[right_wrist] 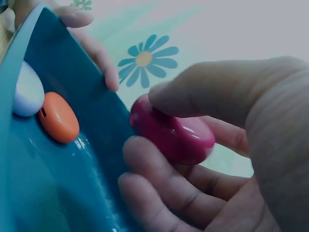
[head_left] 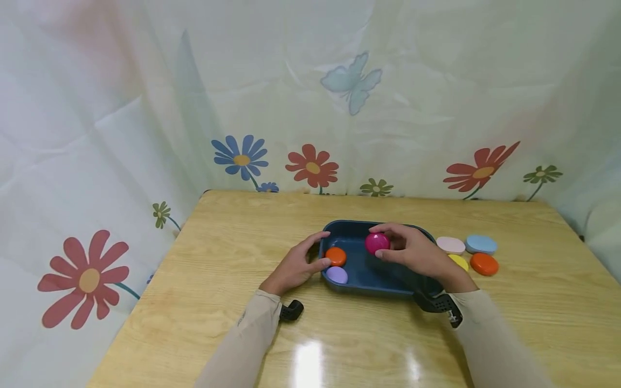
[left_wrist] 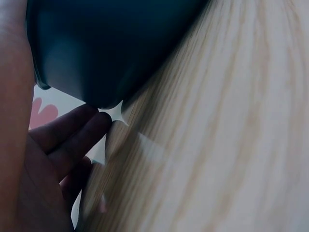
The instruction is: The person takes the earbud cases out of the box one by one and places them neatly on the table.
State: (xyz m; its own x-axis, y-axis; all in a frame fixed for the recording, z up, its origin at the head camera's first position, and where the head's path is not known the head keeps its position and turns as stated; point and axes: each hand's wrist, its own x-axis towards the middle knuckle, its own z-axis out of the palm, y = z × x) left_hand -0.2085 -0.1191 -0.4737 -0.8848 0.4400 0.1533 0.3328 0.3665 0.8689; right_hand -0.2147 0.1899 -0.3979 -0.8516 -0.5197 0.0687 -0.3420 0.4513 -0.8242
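Note:
My right hand (head_left: 412,250) pinches a glossy magenta rounded disc (head_left: 377,243) between thumb and fingers, above the dark blue tray (head_left: 359,272). The right wrist view shows the same magenta disc (right_wrist: 174,133) held clear of the tray floor. At the tray's left end my left hand (head_left: 296,267) holds the rim, thumb and forefinger over the edge. Other fingers of the left hand (left_wrist: 67,150) lie against the outer wall below. Inside the tray, at the left, an orange disc (head_left: 336,256) lies beside a lilac disc (head_left: 337,275); the orange one has a small dark slot.
Right of the tray, on the wooden table (head_left: 233,237), lie a pale pink oval piece (head_left: 450,245), a light blue oval piece (head_left: 481,244), an orange-red disc (head_left: 484,264) and a yellow piece (head_left: 459,262) partly behind the right wrist. A flower-printed curtain (head_left: 417,118) hangs behind.

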